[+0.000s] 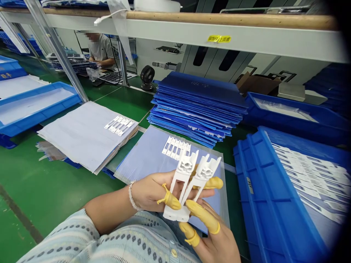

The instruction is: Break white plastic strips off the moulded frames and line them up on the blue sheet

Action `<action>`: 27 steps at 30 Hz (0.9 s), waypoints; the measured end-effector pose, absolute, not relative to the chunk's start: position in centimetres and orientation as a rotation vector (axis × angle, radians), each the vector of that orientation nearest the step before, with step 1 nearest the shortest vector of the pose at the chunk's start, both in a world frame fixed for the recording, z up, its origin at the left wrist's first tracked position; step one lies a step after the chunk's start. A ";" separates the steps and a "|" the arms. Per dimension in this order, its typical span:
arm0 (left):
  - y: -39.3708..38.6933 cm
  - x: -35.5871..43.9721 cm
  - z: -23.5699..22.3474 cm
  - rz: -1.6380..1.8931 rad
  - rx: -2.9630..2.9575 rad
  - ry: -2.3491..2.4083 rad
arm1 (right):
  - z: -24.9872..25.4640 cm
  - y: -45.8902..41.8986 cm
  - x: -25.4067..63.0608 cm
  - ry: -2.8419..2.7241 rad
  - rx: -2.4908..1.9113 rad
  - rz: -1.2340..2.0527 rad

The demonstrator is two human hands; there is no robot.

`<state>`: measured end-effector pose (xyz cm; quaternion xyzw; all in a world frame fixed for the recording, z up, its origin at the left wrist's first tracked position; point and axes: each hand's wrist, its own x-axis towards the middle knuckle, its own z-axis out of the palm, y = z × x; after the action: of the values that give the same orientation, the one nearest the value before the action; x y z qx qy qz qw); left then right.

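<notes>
Two white plastic frame parts, the left one [178,182] and the right one [204,170], are held up in front of me, each with a long slot and a round hole near its forked top. My left hand [153,191] is closed round them from the left, its thumb on the lower end. From the right, my right hand [214,230] pinches near their bottom ends. Yellow finger cots cover several fingertips. Behind the hands, a row of similar white parts [175,148] lies on a blue-white sheet [142,153].
A blue crate [255,204] with many white parts stands at right. Stacked blue sheets [197,106] rise behind. Left is a paper pile [79,135] bearing white parts, then blue trays [41,106]. A shelf [175,33] crosses overhead; a person [101,51] sits beyond.
</notes>
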<state>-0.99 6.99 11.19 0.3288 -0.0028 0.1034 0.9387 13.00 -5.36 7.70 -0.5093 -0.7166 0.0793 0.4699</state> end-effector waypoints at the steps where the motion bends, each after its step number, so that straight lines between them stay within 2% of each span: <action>1: 7.0 -0.8 11.2 0.221 0.666 0.010 | 7.7 -5.3 12.9 -1.763 -1.269 0.168; 5: 7.4 0.4 10.1 0.297 0.672 0.223 | 6.0 -4.8 12.9 -1.744 -1.387 0.052; 8: 9.3 1.5 7.4 0.442 0.749 0.482 | 2.7 -3.5 14.4 -1.673 -1.546 0.145; 11: 13.5 2.4 3.8 0.549 1.108 0.771 | -2.1 -1.0 17.9 -1.481 -1.724 0.325; 13: 17.0 2.7 1.7 0.444 1.501 0.999 | -5.1 1.2 20.8 -1.363 -1.842 0.397; 16: 21.9 3.2 -0.7 0.368 1.708 1.118 | -8.2 4.3 24.2 -1.316 -2.039 0.489; 21: 27.0 4.1 -3.2 0.256 1.974 1.289 | -8.7 7.1 25.5 -1.436 -2.178 0.561; 27: 29.0 5.5 -5.3 0.039 2.291 1.457 | -7.2 7.3 25.7 -1.397 -2.278 0.583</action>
<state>5.48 29.00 -5.27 0.8246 0.5245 0.0141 0.2115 25.70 7.27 -7.22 -0.8157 -0.5002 0.2089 0.2018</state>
